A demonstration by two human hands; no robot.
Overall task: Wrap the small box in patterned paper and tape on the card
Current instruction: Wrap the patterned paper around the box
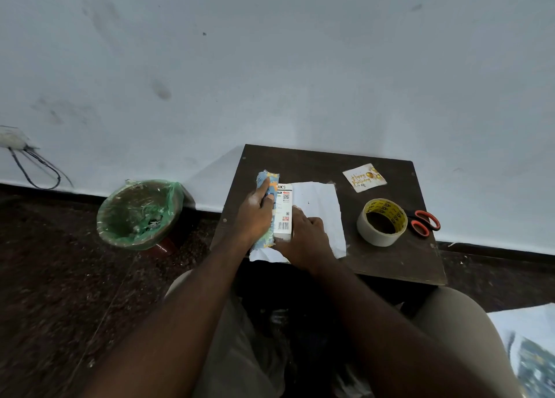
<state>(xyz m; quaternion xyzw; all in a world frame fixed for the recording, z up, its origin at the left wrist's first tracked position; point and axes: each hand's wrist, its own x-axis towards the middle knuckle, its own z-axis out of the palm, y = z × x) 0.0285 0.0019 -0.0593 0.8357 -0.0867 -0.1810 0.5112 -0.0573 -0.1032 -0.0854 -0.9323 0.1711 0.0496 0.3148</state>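
A small white box (283, 211) with a barcode lies on the patterned paper (318, 208), whose white underside faces up on the dark wooden table (390, 265). My left hand (255, 214) presses the paper's blue patterned edge (271, 178) up against the box's left side, fingers curled over it. My right hand (306, 235) rests at the box's near right corner on the paper, fingers bent. A "Happy Birthday" card (364, 177) lies at the table's far right.
A roll of tape (381, 222) stands right of the paper, with red-handled scissors (425, 222) behind it. A bin lined with a green bag (139, 213) sits on the floor to the left. More paper (528, 349) lies at the lower right.
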